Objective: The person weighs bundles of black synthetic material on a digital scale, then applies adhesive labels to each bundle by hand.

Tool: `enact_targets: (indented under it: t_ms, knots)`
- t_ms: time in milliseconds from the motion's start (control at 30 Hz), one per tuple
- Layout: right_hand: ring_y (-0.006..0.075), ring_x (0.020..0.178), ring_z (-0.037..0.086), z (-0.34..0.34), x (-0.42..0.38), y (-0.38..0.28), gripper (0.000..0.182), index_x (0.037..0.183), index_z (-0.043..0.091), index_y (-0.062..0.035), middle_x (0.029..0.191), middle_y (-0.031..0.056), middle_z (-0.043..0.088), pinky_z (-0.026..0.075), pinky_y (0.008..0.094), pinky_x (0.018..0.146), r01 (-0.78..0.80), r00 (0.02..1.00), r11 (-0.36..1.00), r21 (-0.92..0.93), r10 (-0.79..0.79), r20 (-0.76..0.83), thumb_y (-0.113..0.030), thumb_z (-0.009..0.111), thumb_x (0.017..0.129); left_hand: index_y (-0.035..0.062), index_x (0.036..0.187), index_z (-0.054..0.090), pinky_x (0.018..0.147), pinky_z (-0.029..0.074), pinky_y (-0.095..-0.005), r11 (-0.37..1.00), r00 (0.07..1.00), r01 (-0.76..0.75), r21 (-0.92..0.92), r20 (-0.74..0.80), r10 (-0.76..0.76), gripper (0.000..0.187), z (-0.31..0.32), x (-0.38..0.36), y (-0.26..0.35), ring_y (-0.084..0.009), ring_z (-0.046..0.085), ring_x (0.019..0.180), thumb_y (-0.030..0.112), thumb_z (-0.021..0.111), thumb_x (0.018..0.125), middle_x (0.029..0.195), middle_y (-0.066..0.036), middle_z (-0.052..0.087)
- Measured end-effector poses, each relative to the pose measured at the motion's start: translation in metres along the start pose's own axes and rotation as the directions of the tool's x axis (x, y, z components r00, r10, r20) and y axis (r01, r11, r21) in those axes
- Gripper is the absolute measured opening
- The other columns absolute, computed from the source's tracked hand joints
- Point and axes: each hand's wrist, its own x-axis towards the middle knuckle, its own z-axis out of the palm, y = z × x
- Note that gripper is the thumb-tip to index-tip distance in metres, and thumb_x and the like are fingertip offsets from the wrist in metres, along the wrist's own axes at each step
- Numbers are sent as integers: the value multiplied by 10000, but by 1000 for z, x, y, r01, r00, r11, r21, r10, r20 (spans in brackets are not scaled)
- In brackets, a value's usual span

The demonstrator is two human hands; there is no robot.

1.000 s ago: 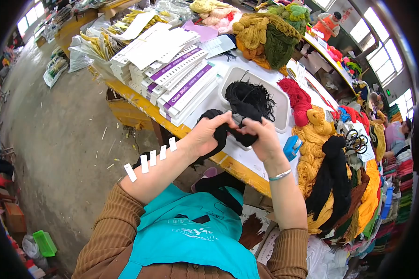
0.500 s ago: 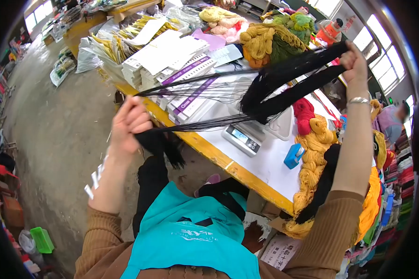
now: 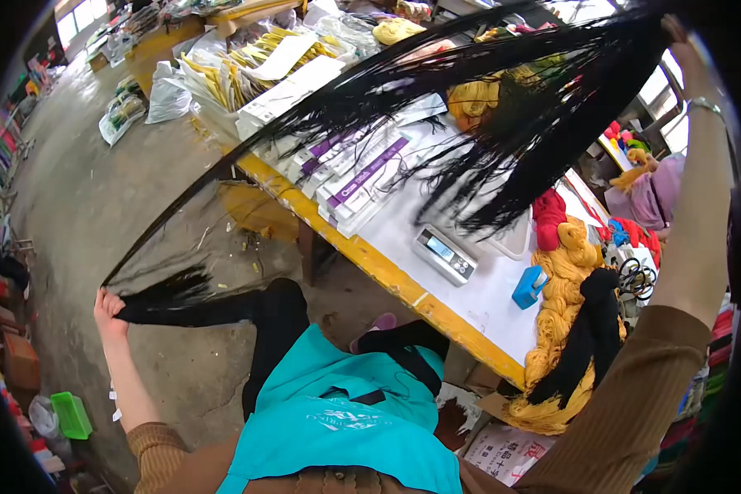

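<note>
A long bundle of black thread [image 3: 543, 107] stretches between my two hands, its loose strands fanned out over the table. My left hand [image 3: 111, 311], low at the far left, is closed around one end, with a short tail hanging beside it. High at the upper right, my right hand [image 3: 682, 45] holds the other end, partly lost in dark shadow. Below the strands lie a digital scale [image 3: 445, 254] and a blue tape dispenser [image 3: 529, 286]. Yellow yarn [image 3: 556, 317] and a black skein [image 3: 589, 342] rest at the table's right end.
The yellow-edged table [image 3: 387, 276] bears white and purple card stacks [image 3: 366, 181], plastic packets [image 3: 222, 74] and coloured yarn. Scissors [image 3: 636, 278] lie at the right. A co-worker in a lilac top [image 3: 659, 193] is behind. A green basket [image 3: 72, 415] stands on the floor.
My hands have moved far apart, the left one down and left, the right one up and right. The black thread is now stretched longer and its strands have spread out.
</note>
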Motion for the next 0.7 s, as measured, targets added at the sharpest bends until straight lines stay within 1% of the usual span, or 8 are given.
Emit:
enact_targets:
  t_ms: [67, 100, 133, 233, 367, 500, 567, 700]
  knots:
    - [16, 370, 245, 14, 16, -4, 248, 761, 518, -120, 493, -121, 297, 154, 188, 306, -17, 968, 999, -47, 28, 249, -175, 510, 1003, 94, 840, 578, 393, 213, -227, 993, 956, -112, 48, -267, 120, 301, -30, -15, 22, -58, 209, 403, 262, 436, 1047, 512, 74, 220]
    - [17, 369, 241, 19, 23, -5, 247, 746, 499, -128, 493, -118, 289, 154, 188, 304, -6, 958, 998, -68, 25, 285, -150, 510, 991, 111, 829, 576, 394, 209, -228, 979, 883, -180, 98, -423, 205, 297, -34, -23, 30, -60, 207, 403, 271, 446, 1042, 511, 78, 219]
    - [17, 367, 237, 26, 28, -6, 252, 730, 481, -135, 494, -115, 281, 155, 188, 303, 5, 947, 996, -88, 23, 321, -125, 510, 980, 134, 823, 577, 398, 207, -229, 931, 762, -200, 306, -548, 344, 288, -31, -30, 31, -65, 209, 411, 282, 455, 1038, 508, 79, 210]
    - [13, 360, 237, 38, 34, -8, 287, 695, 440, -149, 492, -108, 284, 158, 195, 294, -36, 942, 999, -39, 47, 333, -127, 518, 971, 128, 898, 594, 395, 210, -233, 934, 677, -185, 305, -649, 346, 252, -82, -45, 63, -69, 215, 429, 297, 464, 1032, 527, 73, 219]
    - [7, 371, 276, 39, 25, -4, 284, 689, 473, -137, 489, -95, 341, 195, 180, 309, 13, 947, 994, -108, 23, 319, -156, 537, 965, 116, 1000, 594, 413, 236, -228, 921, 624, -223, 320, -679, 387, 237, -79, -68, 65, -62, 223, 443, 311, 463, 1035, 540, 76, 206]
    - [42, 397, 260, 19, 18, 9, 326, 659, 402, -155, 509, -79, 294, 186, 224, 353, -10, 911, 974, -226, 103, 400, -159, 508, 967, 112, 1084, 622, 424, 248, -227, 899, 655, -168, 404, -635, 408, 253, -84, -82, 67, -53, 218, 454, 302, 462, 1040, 569, 82, 211]
    - [66, 415, 248, 5, 14, 20, 356, 639, 355, -166, 522, -69, 262, 180, 254, 383, -20, 881, 953, -304, 160, 444, -161, 488, 969, 112, 1068, 641, 429, 271, -224, 895, 738, -131, 426, -562, 375, 250, -88, -88, 67, -54, 248, 458, 300, 478, 1038, 575, 81, 252]
    - [62, 405, 205, -16, 3, 51, 403, 650, 319, -178, 506, -77, 203, 187, 266, 372, -86, 927, 941, -328, 196, 319, -216, 522, 996, 104, 1064, 653, 441, 340, -218, 916, 734, -153, 372, -577, 357, 221, -70, -98, 49, -58, 323, 481, 280, 526, 1021, 602, 75, 358]
